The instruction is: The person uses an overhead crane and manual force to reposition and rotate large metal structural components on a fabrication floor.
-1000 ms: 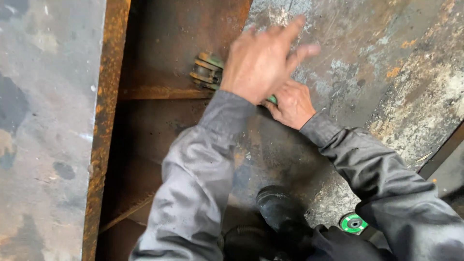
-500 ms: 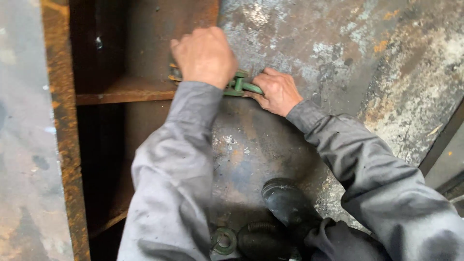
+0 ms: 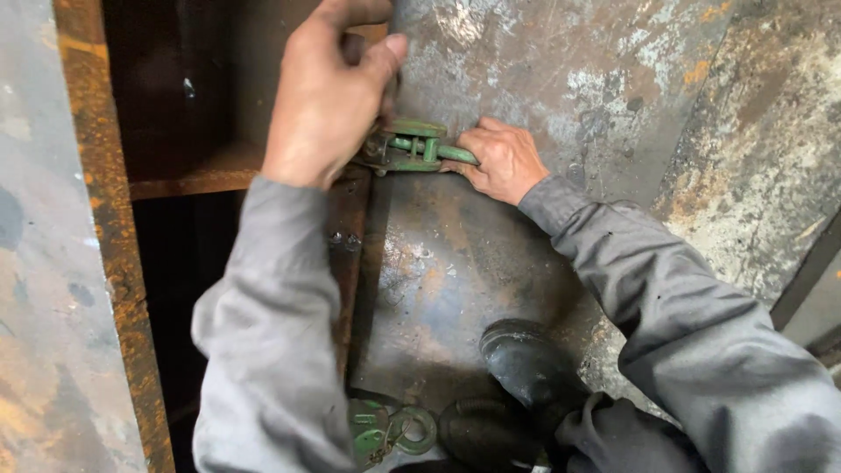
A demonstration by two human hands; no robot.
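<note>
A green metal clamp [image 3: 416,147] sits at the edge of a large rusty steel plate [image 3: 455,271], where the plate meets a rusted beam. My left hand [image 3: 328,92] is cupped over the clamp's left end, thumb and fingers curled around it. My right hand [image 3: 501,160] grips the clamp's green handle bar from the right, resting on the plate. Both arms wear grey sleeves.
A second green clamp with a ring [image 3: 390,431] lies on the plate near my black boot [image 3: 530,368]. A rusty vertical flange [image 3: 109,236] runs down the left, with a dark recess and a horizontal shelf [image 3: 201,180] between it and the plate.
My left hand has lifted slightly and shifted off the clamp's top, so more of the green clamp shows. My right hand keeps its hold on the handle. The view has moved closer.
</note>
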